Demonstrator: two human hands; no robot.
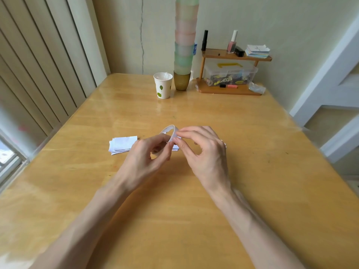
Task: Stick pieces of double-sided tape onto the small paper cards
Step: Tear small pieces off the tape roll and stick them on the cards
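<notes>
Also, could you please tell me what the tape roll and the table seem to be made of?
The tape roll: a thin white matte ring, probably paper-lined tape; too small to be sure. The table: pale yellow wood with grain and plank seams, under a glossy finish or clear cover that shows bright reflections.

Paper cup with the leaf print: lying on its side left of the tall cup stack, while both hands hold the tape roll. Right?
No. The head view shows the paper cup standing upright, left of the tall cup stack; the left hand and right hand do hold the tape roll.
</notes>
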